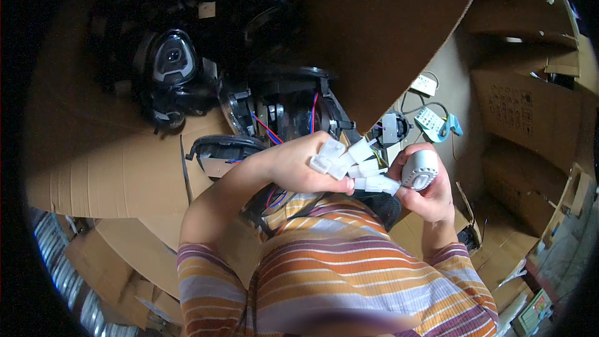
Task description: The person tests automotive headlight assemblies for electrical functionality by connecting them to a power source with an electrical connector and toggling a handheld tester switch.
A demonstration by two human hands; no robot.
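My left hand (293,163) is closed around a bunch of white, partly clear plastic connectors (337,163) that fan out past its thumb and fingers. My right hand (433,195) grips a rounded white plastic piece (420,170), which has a notched ring and an oval part at its end. Between the hands, one connector (377,184) reaches from the left fingertips to the right thumb. Thin wires show behind the connectors, but where they lead is hidden. Just beyond my left wrist lie black round housings (228,146) with red and blue wires (268,130).
A large cardboard flap (387,31) hangs over the far middle. More black units with clear covers (175,56) sit in an open box at the far left. Right of my hands are a small black housing (392,128), a white power strip (430,123) and cardboard boxes (530,112).
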